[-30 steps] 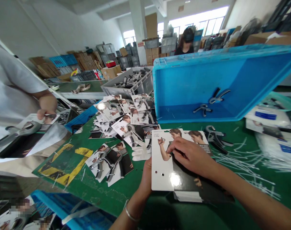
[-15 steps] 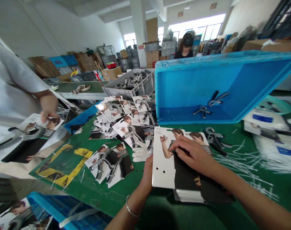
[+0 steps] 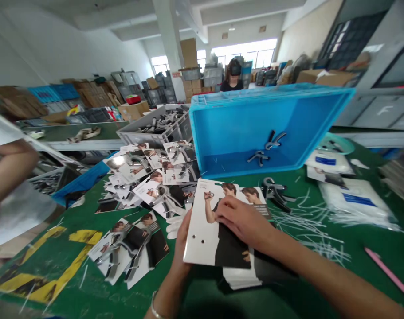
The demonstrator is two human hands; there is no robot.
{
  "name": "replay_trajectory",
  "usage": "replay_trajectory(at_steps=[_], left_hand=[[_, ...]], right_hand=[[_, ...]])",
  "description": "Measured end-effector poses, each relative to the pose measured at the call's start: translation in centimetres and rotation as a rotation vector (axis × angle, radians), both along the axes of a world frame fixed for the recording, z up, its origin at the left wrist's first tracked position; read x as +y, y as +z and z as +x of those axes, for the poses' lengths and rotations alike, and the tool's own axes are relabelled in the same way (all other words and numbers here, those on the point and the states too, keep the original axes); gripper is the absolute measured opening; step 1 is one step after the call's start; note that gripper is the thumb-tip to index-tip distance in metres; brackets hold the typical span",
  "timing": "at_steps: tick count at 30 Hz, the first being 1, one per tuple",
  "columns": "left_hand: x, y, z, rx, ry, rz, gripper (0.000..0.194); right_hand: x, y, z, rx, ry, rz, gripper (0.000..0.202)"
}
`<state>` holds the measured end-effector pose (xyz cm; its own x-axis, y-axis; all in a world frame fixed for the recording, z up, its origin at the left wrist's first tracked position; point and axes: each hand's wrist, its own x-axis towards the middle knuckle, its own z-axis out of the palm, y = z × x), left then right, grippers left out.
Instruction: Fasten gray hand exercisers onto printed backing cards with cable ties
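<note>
My left hand [image 3: 182, 248] grips the left edge of a printed backing card [image 3: 201, 252], its fingers hidden behind it. Two small punched holes show low on the card's white side. My right hand [image 3: 243, 221] rests over the card's face with fingers curled together; whatever lies between the fingertips is hidden. Under and to the right of this card lies a stack of similar cards [image 3: 243, 277]. Just beyond my right hand are black-and-grey hand grips [image 3: 277, 195] on the green table. Beside my left hand is a white glove [image 3: 174, 227].
A blue crate [image 3: 208, 133] stands on its side with two hand grips inside. Left are a pile of carded hand grips [image 3: 148, 177] and two more [image 3: 131, 252]. White zip ties [image 3: 315, 226], plastic bags [image 3: 358, 204] and a pink stick [image 3: 388, 272] lie right. A co-worker's arm [image 3: 12, 164] is far left.
The view has turned right, so everything sits further left. The co-worker's hand and carded grip have left the view. Both my hands stay at the card, which has lifted slightly off the stack.
</note>
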<state>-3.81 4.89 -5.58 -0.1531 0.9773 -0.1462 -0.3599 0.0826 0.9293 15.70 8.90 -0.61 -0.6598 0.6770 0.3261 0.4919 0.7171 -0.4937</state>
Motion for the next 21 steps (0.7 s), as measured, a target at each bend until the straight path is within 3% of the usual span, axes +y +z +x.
replay_trajectory(at_steps=[5,7,10,12,15,16,19,21], left_hand=[[-1.6,1.8,-1.7,-0.124,-0.090,-0.060,0.057],[-2.4,2.6,-1.9,-0.108,-0.189,-0.099,0.060],[-3.1,3.5,-1.5,0.019,-0.372,-0.185,0.070],[-3.2,3.9,-1.2,0.072,-0.373,-0.198,0.071],[-2.9,3.9,-0.7,0.097,-0.288,-0.195,0.069],[-2.7,3.7,-0.6,0.107,-0.287,-0.202,0.068],[-2.1,3.0,0.3,0.151,-0.323,-0.225,0.062],[-1.5,2.4,1.2,0.169,-0.335,-0.218,0.057]], right_hand=[[-0.3,0.4,0.3,0.234,-0.126,-0.158,0.012],[-0.5,0.8,0.3,0.324,-0.176,-0.196,0.013],[-0.6,1.0,1.2,0.467,-0.165,-0.100,0.015],[-0.1,0.6,3.3,0.516,-0.286,-0.021,0.020],[1.1,-1.7,8.6,0.261,-0.673,-0.109,0.032],[1.4,-2.8,10.6,0.154,-0.739,-0.176,0.033],[1.3,-6.6,15.3,-0.097,-0.782,-0.354,0.018],[0.6,-9.2,16.7,-0.239,-0.798,-0.437,0.014]])
